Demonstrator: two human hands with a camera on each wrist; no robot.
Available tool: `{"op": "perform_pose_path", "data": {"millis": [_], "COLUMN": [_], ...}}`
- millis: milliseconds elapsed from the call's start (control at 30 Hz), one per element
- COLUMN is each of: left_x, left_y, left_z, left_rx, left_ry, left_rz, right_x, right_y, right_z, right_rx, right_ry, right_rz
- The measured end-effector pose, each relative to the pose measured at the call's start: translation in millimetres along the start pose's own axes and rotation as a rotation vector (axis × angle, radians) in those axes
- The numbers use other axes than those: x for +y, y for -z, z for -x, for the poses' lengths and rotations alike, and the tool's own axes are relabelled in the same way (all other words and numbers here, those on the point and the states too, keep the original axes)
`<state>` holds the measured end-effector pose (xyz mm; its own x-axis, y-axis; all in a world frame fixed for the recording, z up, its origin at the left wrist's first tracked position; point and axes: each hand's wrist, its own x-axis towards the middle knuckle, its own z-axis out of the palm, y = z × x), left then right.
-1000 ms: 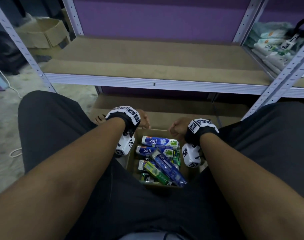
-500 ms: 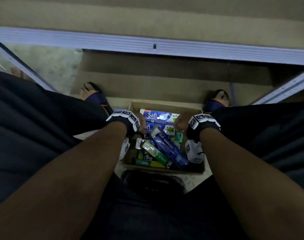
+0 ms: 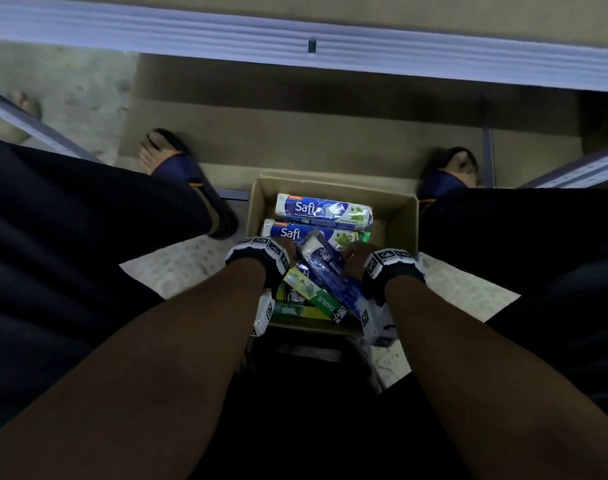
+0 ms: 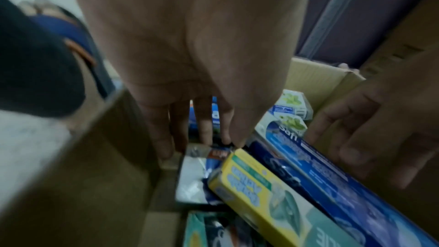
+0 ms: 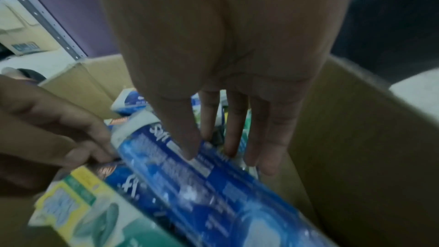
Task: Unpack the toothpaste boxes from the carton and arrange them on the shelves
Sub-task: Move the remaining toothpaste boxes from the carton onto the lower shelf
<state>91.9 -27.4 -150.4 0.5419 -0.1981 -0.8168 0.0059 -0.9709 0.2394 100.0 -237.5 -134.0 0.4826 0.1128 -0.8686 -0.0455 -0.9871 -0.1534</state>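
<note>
We reach both hands into the brown cardboard carton point(image 3: 401, 216). Our right hand point(image 5: 228, 74) rests straight, relaxed fingers on the slanted blue Safi toothpaste box point(image 5: 190, 181); our left hand point(image 4: 190, 59), fingers extended, touches a yellow-green toothpaste box point(image 4: 261, 194) just left of it.

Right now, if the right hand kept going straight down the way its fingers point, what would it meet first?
Most likely the slanted blue toothpaste box lying on top of the pile in the carton. The right hand has its thumb tip almost on it; actual contact is unclear.
</note>
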Motion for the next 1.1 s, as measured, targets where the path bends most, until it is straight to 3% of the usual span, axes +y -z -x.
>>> {"op": "perform_pose_path", "data": {"millis": [467, 567, 700, 933, 1100], "left_x": [-25.3, -26.4, -30.8, -30.6, -29.0], "left_y": [-26.5, -27.4, -22.0, -30.0, -38.5], "left_z": [-17.0, -16.5, -14.5, -4.1, 2.3], "left_rx": [0.093, 0.182, 0.074, 0.074, 0.187], "left_ry": [-0.012, -0.05, -0.132, -0.183, -0.239], "left_rz": [0.147, 0.208, 0.294, 0.18, 0.182], "right_x": [-4.6, -4.5, -2.4, -2.8, -3.6], "right_y": [-30.6, -34.3, -42.2, -46.5, -42.3], "right_z": [-4.0, -1.6, -1.9, -1.4, 2.2], "right_rx": [0.082, 0.082, 0.133, 0.121, 0.129], "right_ry": [0.001, -0.01, -0.036, -0.054, -0.014], "right_rz": [-0.238, -0.244, -0.299, -0.218, -0.205]}}
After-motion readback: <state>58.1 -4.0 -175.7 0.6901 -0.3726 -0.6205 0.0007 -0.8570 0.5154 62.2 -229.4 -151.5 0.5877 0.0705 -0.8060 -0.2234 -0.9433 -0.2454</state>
